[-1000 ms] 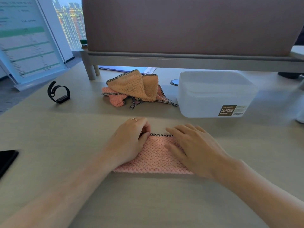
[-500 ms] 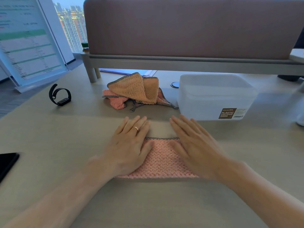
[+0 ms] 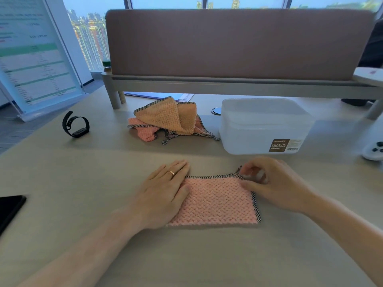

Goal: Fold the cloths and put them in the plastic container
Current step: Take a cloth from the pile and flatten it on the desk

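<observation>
A pink cloth (image 3: 217, 201) with checked trim lies folded flat on the table in front of me. My left hand (image 3: 163, 193) rests flat on its left part, fingers straight. My right hand (image 3: 269, 183) pinches the cloth's far right corner between thumb and curled fingers. Behind it lies a loose pile of cloths (image 3: 167, 121), an orange one on top of pink ones. To the right of the pile stands the translucent plastic container (image 3: 263, 125) with a brown label.
A black watch (image 3: 75, 126) lies at the left of the table, and a dark phone (image 3: 9, 210) sits at the left edge. A white controller (image 3: 373, 151) is at the far right. A padded divider on a shelf (image 3: 228, 83) runs along the back.
My right hand slid off the cloth's middle to its far right corner and curled to pinch it. The left hand stayed flat on the left part. The view tilted upward.
</observation>
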Tool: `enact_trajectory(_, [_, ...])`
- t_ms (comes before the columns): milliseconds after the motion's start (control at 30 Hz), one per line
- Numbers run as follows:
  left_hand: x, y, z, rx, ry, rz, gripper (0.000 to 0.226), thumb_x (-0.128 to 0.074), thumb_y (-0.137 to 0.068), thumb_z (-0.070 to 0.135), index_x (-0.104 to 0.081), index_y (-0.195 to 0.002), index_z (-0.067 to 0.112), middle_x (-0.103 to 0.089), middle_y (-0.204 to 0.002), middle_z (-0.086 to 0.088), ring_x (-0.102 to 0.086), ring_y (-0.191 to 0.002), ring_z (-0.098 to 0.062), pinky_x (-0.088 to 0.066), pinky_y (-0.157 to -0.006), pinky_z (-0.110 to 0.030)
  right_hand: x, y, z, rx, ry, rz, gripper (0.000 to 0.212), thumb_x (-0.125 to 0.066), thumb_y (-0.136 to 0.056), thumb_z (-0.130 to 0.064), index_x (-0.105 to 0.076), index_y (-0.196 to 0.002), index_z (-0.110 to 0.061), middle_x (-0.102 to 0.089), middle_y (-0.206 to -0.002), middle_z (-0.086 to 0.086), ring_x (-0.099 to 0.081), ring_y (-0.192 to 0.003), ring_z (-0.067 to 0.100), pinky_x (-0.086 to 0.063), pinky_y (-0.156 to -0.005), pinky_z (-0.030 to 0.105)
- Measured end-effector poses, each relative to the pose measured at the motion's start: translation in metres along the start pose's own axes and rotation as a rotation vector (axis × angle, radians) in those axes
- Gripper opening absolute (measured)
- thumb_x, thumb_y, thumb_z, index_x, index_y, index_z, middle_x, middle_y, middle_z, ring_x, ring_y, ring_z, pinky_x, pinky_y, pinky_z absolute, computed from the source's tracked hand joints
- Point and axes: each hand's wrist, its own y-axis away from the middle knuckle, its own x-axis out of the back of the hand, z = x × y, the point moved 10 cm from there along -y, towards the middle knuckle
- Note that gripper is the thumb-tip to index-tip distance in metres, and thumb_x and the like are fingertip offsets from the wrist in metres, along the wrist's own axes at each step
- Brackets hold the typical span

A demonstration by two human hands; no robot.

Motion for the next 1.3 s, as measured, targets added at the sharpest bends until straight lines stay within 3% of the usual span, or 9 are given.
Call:
enact_trajectory(167, [0.004,0.001,0.005,0.001,0.005,0.007,0.082,0.002,-0.087,0.062,-0.012,-0.162,0.029,-0.009,-0.169,0.013,-0.002,-0.154,-0.001,0.003,-0.127,-0.03,-0.007,-0.004,0.012,-0.067,-0.061,-0.024,0.011,-0.082,-0.081,-0.026,-0.071,-0.081,-0.026,-0.072,-0.076,-0.008,-0.061,-0.07,0.005,-0.046,-0.065,0.014])
enact_trajectory(267, [0.033,-0.011,0.027,-0.049,0.055,0.172,0.06,-0.033,-0.099,0.052,-0.033,-0.154,0.029,-0.032,-0.16,0.012,-0.026,-0.148,-0.007,-0.012,-0.125,-0.032,-0.005,-0.003,0.01,-0.06,-0.075,-0.013,0.011,-0.08,-0.084,-0.024,-0.07,-0.081,-0.026,-0.068,-0.074,-0.009,-0.058,-0.067,-0.001,-0.044,-0.064,0.011])
enact_trajectory(400, [0.049,-0.043,0.065,-0.109,0.35,0.266,0.03,-0.062,-0.095,0.027,-0.061,-0.125,0.026,-0.06,-0.122,0.011,-0.056,-0.113,-0.005,-0.046,-0.1,-0.026,-0.001,-0.003,0.003,-0.045,-0.116,0.037,0.013,-0.078,-0.085,-0.022,-0.067,-0.081,-0.029,-0.07,-0.079,-0.01,-0.063,-0.077,0.003,-0.045,-0.066,0.012])
enact_trajectory(567, [0.03,-0.059,0.063,-0.057,0.397,0.243,0.01,-0.068,-0.091,0.021,-0.073,-0.097,0.027,-0.063,-0.083,0.019,-0.058,-0.077,0.006,-0.045,-0.07,-0.013,-0.006,-0.007,0.011,-0.131,-0.112,0.085,0.013,-0.078,-0.084,-0.021,-0.067,-0.081,-0.027,-0.07,-0.075,-0.011,-0.063,-0.072,0.001,-0.047,-0.065,0.011])
enact_trajectory(733, [0.037,-0.048,0.055,-0.057,0.307,0.263,0.016,-0.065,-0.095,0.025,-0.068,-0.11,0.026,-0.063,-0.103,0.011,-0.06,-0.091,-0.005,-0.053,-0.083,-0.028,-0.001,-0.004,0.007,-0.172,0.028,0.081,0.013,-0.073,-0.088,-0.032,-0.062,-0.094,-0.028,-0.067,-0.086,-0.013,-0.062,-0.081,0.004,-0.056,-0.08,0.033])
enact_trajectory(833, [0.051,-0.029,0.012,0.079,0.083,0.2,0.028,-0.061,-0.093,0.046,-0.059,-0.114,0.029,-0.054,-0.115,0.01,-0.057,-0.102,-0.012,-0.051,-0.089,-0.034,0.001,0.003,-0.034,-0.024,0.198,0.13,0.039,-0.059,-0.095,-0.044,-0.053,-0.13,-0.027,-0.055,-0.13,-0.011,-0.05,-0.122,0.012,-0.042,-0.106,0.032])
enact_trajectory(933, [0.05,-0.013,-0.046,0.301,-0.02,-0.068,0.041,-0.068,-0.08,0.06,-0.055,-0.1,0.026,-0.054,-0.104,0.008,-0.055,-0.095,-0.014,-0.046,-0.078,-0.031,-0.043,0.011,-0.083,0.154,0.247,-0.035,0.063,-0.035,-0.101,-0.058,-0.029,-0.155,-0.025,-0.025,-0.164,-0.009,-0.016,-0.152,0.014,-0.013,-0.124,0.032])
enact_trajectory(1100, [0.041,-0.003,-0.055,0.29,0.106,-0.314,0.036,-0.074,-0.083,0.039,-0.048,-0.071,0.017,-0.047,-0.072,0.0,-0.044,-0.069,-0.017,-0.035,-0.065,-0.034,-0.095,0.016,-0.076,0.108,0.335,-0.213,0.076,-0.014,-0.099,-0.067,0.002,-0.162,-0.028,0.004,-0.17,-0.009,0.011,-0.156,0.015,0.006,-0.126,0.041])
enact_trajectory(1300, [0.073,-0.001,-0.03,0.405,0.801,-0.289,0.02,-0.068,-0.095,0.023,-0.061,-0.111,0.014,-0.073,-0.097,-0.008,-0.072,-0.079,-0.017,-0.057,-0.061,-0.028,-0.093,0.014,-0.077,0.103,0.304,-0.211,0.074,-0.012,-0.1,-0.065,0.003,-0.162,-0.028,0.008,-0.17,-0.01,0.015,-0.155,0.011,0.008,-0.126,0.039])
